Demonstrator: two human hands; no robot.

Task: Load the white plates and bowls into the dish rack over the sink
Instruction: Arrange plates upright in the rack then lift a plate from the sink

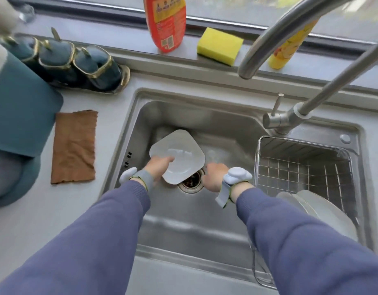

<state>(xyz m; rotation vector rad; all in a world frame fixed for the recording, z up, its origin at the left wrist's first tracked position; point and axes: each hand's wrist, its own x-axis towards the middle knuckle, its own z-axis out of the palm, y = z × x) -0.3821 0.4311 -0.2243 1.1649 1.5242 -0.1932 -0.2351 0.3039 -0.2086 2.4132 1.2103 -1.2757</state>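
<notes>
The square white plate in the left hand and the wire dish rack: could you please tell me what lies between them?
In the head view, the right hand lies between the square white plate and the wire dish rack, above the round sink drain.

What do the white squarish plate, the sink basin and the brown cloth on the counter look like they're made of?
White squarish plate: probably glazed ceramic, smooth with glossy highlights; could be melamine. Sink basin: brushed stainless steel, grey with soft streaky reflections. Brown cloth: soft woven or microfibre fabric, matte and creased.

Grey counter [35, 226], brown cloth [74, 145], perhaps teal board [22, 111]
</notes>
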